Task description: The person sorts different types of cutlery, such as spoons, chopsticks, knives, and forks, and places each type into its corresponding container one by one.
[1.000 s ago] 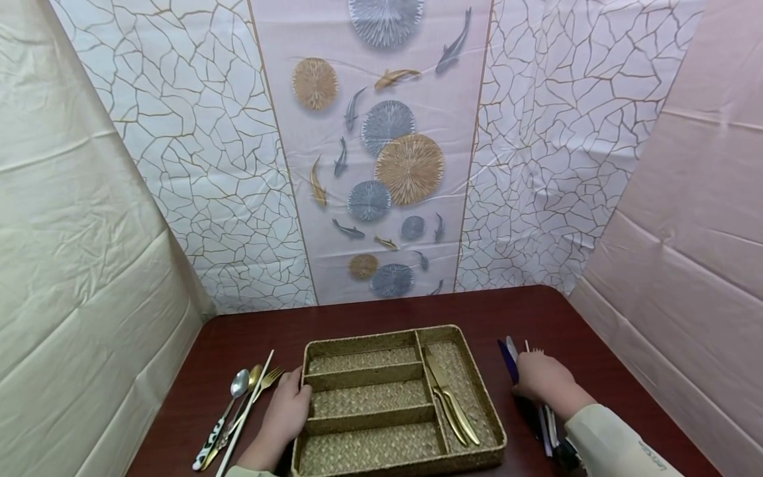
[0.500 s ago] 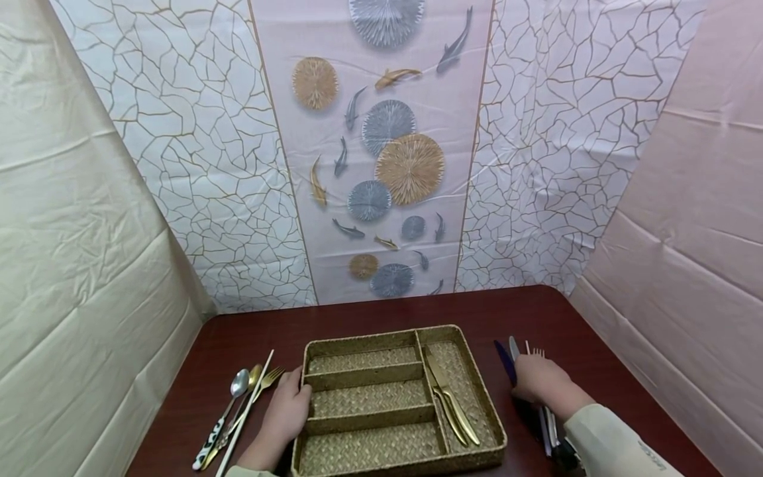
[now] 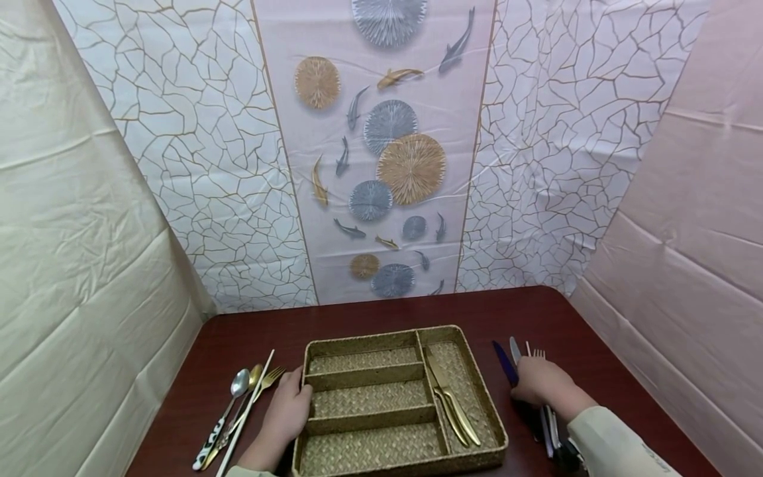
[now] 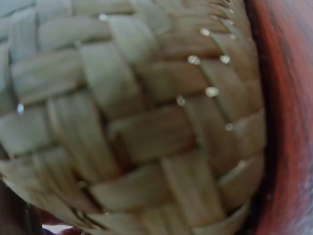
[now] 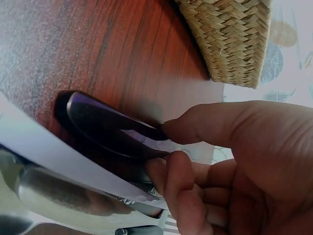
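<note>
A woven cutlery tray (image 3: 372,414) stands in the middle of the table, with gold knives (image 3: 456,414) in its right compartment. My left hand (image 3: 286,411) holds the tray's left wall, the thumb at the rim; the woven side fills the left wrist view. On the right, my right hand (image 3: 542,381) is over a group of cutlery. Its thumb and forefinger pinch a dark purple knife (image 5: 110,127), whose blade points away in the head view. Close beside that knife lie a silver knife (image 3: 515,348), a fork (image 3: 539,353) and other pieces partly hidden by the hand.
Left of the tray lie a spoon with a black-and-white handle (image 3: 210,442), a gold spoon (image 3: 255,376), a gold fork (image 3: 271,377) and pale chopsticks (image 3: 246,417). Patterned cloth (image 3: 381,165) hangs behind the dark red table (image 3: 369,318), with plain cloth at both sides.
The purple knife has shifted slightly left, apart from the silver knife, with my right hand moving slightly along. The left hand and the tray keep their place.
</note>
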The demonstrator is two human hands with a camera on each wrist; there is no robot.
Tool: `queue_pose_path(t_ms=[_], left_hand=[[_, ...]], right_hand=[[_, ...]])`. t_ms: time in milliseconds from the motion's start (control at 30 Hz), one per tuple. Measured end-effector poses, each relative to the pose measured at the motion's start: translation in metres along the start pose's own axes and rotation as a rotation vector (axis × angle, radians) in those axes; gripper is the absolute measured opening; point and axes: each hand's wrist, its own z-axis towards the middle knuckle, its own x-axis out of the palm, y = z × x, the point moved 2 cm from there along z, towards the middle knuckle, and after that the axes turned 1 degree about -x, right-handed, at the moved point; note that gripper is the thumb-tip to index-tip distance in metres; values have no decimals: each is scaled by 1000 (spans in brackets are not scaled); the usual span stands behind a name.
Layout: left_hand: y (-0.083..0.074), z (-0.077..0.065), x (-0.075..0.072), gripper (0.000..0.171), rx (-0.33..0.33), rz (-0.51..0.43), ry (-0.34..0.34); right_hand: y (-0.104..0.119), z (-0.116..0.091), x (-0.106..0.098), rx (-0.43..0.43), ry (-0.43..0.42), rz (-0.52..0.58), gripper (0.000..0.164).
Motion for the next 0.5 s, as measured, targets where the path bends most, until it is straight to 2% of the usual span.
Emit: queue_pose_path(t_ms=[300,500], left_hand=[[-2,-1,-1,52,20,0,-19],[0,-1,-1,53,0,-11,-6]], right_hand=[[6,-1,0,0,-12,28,29],[12,1,-1,-16,-42,48,32]])
